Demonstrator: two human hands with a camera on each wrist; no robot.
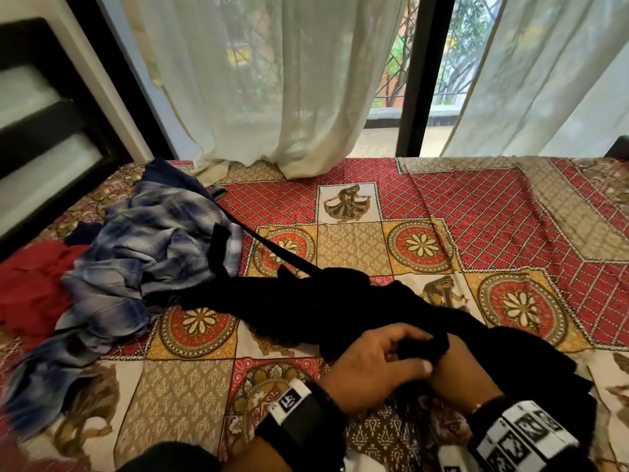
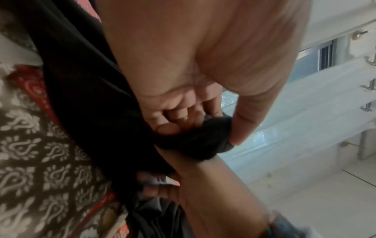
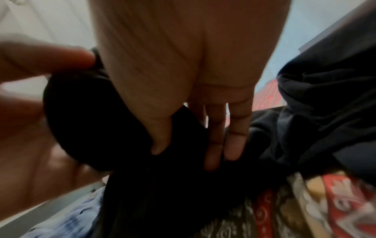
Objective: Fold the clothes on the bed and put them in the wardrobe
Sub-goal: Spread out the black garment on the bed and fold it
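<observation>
A black garment (image 1: 306, 301) lies stretched across the patterned bed sheet (image 1: 510, 216), one narrow strap trailing back over a crumpled blue plaid shirt (image 1: 149, 240). My left hand (image 1: 418, 350) grips a bunched end of the black cloth; in the left wrist view my left hand (image 2: 201, 135) pinches that bunch between thumb and curled fingers. In the head view my right forearm (image 1: 466, 373) runs under the garment and the hand is hidden. In the right wrist view my right hand (image 3: 183, 157) holds a black fold (image 3: 162, 185) between thumb and nearly straight fingers.
A red garment (image 1: 30, 284) and a dark navy piece (image 1: 170, 172) lie by the plaid shirt at the left. Sheer curtains (image 1: 272, 97) hang over the window along the bed's far edge. A dark headboard (image 1: 41, 114) stands at the left.
</observation>
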